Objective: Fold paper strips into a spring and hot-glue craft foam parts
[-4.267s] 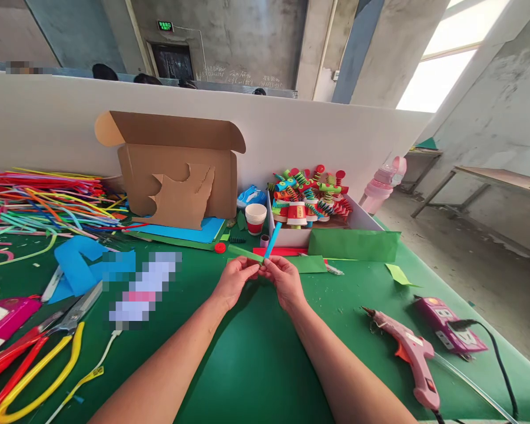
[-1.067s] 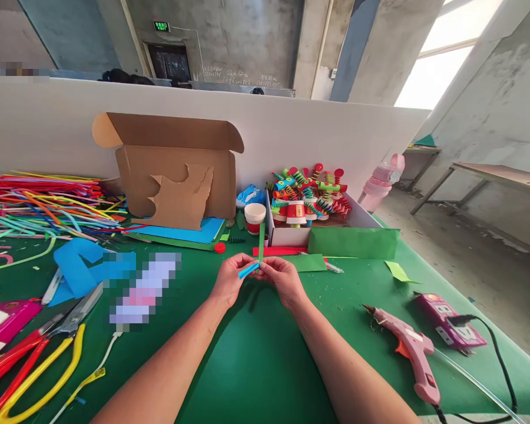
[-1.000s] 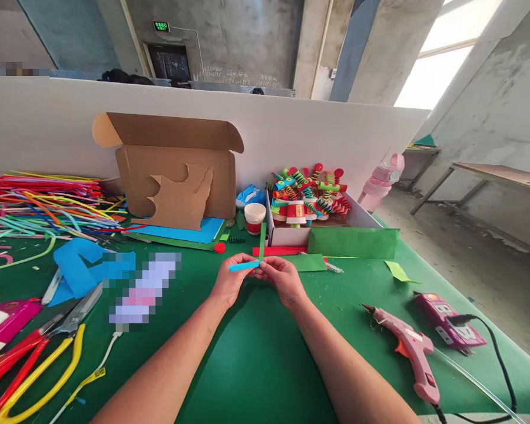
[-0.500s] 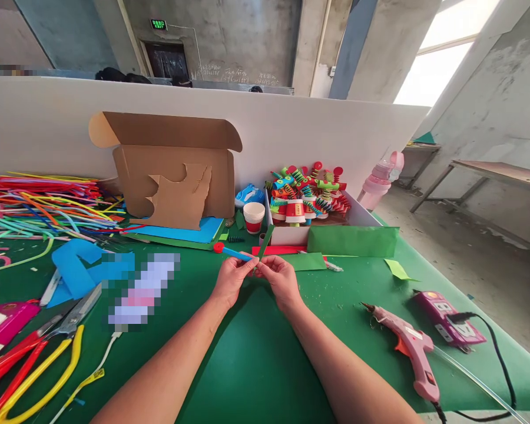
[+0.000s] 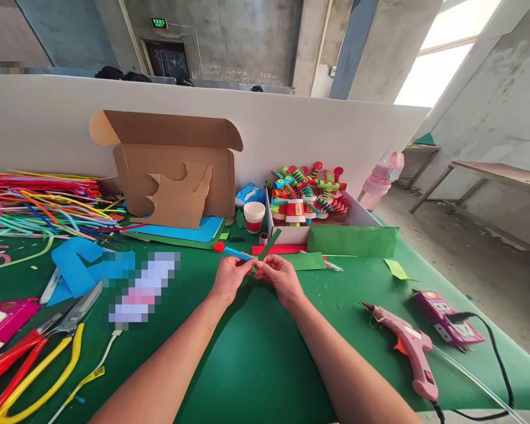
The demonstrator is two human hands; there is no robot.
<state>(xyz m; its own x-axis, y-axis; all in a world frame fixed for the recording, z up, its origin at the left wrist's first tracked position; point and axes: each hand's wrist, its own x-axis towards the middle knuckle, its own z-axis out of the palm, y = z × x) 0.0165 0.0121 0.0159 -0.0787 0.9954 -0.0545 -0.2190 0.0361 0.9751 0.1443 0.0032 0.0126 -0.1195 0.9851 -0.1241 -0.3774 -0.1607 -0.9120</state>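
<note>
My left hand (image 5: 229, 275) pinches a blue paper strip (image 5: 238, 254) with a red round piece (image 5: 219, 247) at its far left end. A green paper strip (image 5: 270, 244) crosses the blue one at my fingertips, slanting up to the right. My right hand (image 5: 279, 275) is closed on the green strip, its thumb and fingers almost touching the left ones. The spot where the strips meet is partly hidden by my fingers. Both hands are held over the green table (image 5: 251, 353).
Behind my hands are paper cups (image 5: 254, 217) and a box (image 5: 287, 234) of colourful paper-cup crafts. On the right lie a pink glue gun (image 5: 406, 347) and power strip (image 5: 446, 318). Scissors (image 5: 70, 330), pipe cleaners (image 5: 44, 206) and a cardboard box (image 5: 172, 132) are left.
The green strip has tilted further to the right and my hands have shifted only slightly. Both hands still pinch the strips.
</note>
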